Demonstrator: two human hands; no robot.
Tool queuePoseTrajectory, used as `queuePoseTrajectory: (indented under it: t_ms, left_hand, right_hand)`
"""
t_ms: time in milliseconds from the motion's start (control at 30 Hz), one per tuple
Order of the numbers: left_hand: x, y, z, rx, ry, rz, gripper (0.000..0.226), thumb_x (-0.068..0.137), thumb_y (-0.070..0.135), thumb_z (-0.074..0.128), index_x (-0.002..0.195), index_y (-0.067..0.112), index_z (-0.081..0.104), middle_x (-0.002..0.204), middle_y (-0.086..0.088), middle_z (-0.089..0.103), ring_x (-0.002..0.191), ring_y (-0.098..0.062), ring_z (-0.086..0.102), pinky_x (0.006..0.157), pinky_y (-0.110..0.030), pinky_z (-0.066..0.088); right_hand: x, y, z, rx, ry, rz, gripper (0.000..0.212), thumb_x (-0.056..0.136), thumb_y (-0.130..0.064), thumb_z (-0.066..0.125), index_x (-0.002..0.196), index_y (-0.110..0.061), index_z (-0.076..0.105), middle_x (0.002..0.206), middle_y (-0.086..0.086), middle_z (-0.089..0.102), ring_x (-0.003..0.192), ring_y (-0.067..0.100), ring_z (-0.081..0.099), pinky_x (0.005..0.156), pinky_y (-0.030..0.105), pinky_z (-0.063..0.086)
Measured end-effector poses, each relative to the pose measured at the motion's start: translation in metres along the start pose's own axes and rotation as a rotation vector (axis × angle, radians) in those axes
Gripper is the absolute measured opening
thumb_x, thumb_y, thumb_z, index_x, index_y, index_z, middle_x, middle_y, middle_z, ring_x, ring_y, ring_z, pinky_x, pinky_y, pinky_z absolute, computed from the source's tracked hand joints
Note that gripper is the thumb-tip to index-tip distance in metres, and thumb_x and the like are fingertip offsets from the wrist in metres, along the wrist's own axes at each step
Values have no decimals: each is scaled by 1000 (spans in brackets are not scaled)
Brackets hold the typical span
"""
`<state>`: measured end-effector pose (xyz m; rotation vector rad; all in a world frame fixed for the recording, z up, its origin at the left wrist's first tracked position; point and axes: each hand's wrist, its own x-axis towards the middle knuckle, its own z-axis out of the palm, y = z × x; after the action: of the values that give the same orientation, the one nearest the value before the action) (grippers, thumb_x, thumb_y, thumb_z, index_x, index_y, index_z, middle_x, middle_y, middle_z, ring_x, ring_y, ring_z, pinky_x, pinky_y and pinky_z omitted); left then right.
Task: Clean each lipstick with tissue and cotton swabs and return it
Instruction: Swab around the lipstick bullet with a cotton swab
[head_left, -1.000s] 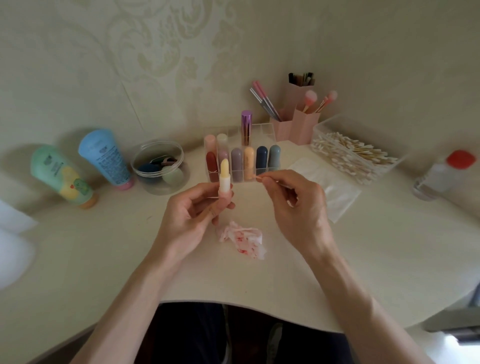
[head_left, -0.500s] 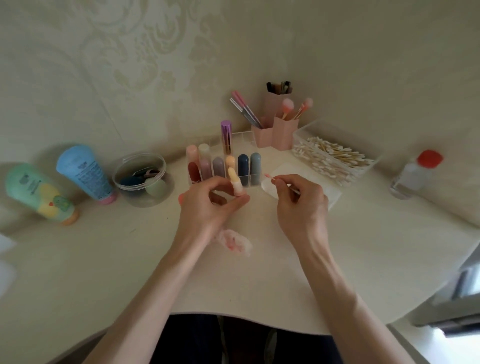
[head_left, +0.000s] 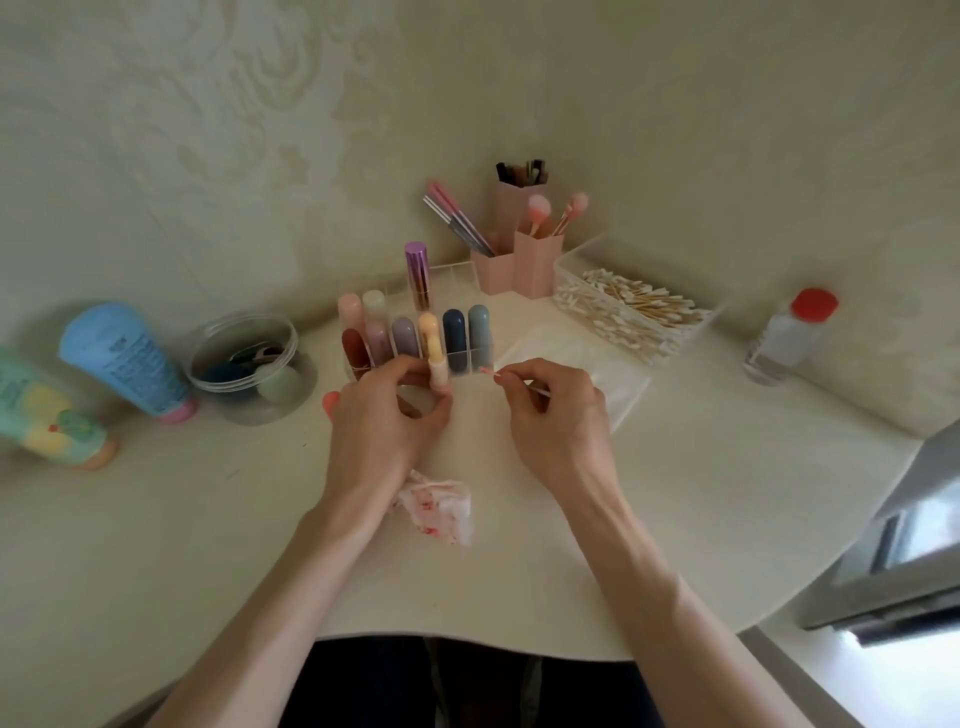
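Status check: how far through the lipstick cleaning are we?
Done: the crumpled tissue bears red stains. In hand: left hand holds an uncapped pale lipstick, right hand pinches a pink-tipped cotton swab. Left: returning it to the rack; which racked lipsticks are clean, I cannot tell.

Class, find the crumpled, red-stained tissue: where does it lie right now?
In the head view the crumpled tissue lies on the table near centre, just below the left hand holding a lipstick, close against that wrist.
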<state>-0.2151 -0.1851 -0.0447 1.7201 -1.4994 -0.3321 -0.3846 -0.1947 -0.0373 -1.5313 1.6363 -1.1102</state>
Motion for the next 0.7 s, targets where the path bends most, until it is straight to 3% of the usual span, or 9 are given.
queuePoseTrajectory:
  t_ms: [433, 533, 700]
  left_hand:
    - [-5, 7, -11, 42, -37, -11, 23, 89, 37, 76, 111, 32, 76, 101, 17, 76, 70, 1, 66, 82, -35, 54]
    - [-11, 7, -19, 51, -19, -3, 27, 90, 29, 77, 116, 29, 75, 108, 16, 76, 69, 4, 65, 77, -29, 54]
    - [-27, 6, -57, 190, 133, 187, 23, 91, 15, 75, 114, 16, 74, 97, 12, 72, 62, -1, 62, 62, -13, 44]
  right_hand:
    - [0, 1, 0, 17, -4, -1, 15, 102, -28, 66, 104, -26, 81, 97, -8, 78, 95, 10, 71, 82, 31, 55]
    - [-1, 0, 0, 14, -9, -10, 15, 102, -27, 66, 105, -26, 81, 96, -8, 78, 94, 10, 71, 80, 30, 53]
    - [-1, -1, 0, -3, -49, 4, 13, 97, -29, 68, 95, -26, 80, 87, -9, 76, 85, 11, 69, 72, 29, 53]
